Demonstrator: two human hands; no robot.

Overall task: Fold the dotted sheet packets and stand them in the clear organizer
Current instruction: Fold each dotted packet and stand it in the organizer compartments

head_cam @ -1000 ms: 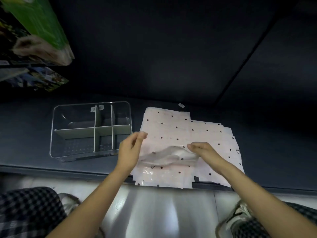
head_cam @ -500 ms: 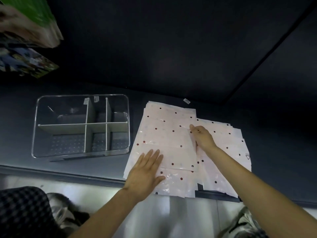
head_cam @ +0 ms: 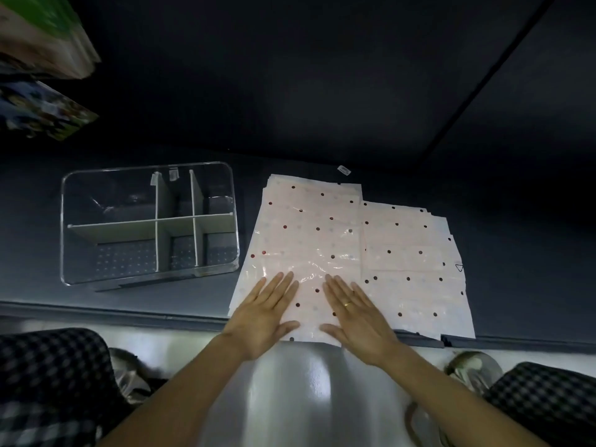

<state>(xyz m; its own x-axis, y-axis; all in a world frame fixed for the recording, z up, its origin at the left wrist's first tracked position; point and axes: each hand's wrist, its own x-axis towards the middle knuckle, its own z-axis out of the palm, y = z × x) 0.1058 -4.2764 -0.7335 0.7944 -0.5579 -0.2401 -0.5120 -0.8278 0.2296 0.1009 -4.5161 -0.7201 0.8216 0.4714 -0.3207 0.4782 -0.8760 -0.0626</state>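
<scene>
A pale pink dotted sheet packet (head_cam: 309, 233) lies flat on top of a stack near the front edge of the dark shelf. My left hand (head_cam: 266, 312) and my right hand (head_cam: 354, 316) press flat on its near end, fingers straight, side by side. More dotted packets (head_cam: 409, 262) spread out to the right under it. The clear organizer (head_cam: 69, 227) with white dividers stands to the left, its compartments holding nothing.
The dark shelf (head_cam: 516, 285) ends at a front lip just under my wrists. A small white tag (head_cam: 343, 170) lies behind the packets. Colourful boxes (head_cam: 42, 108) hang at the upper left. My checked trouser knees show at both lower corners.
My right hand came back from the packet's far right edge to its near end. My left hand shifted slightly right. Both now press flat side by side on the spread packet.
</scene>
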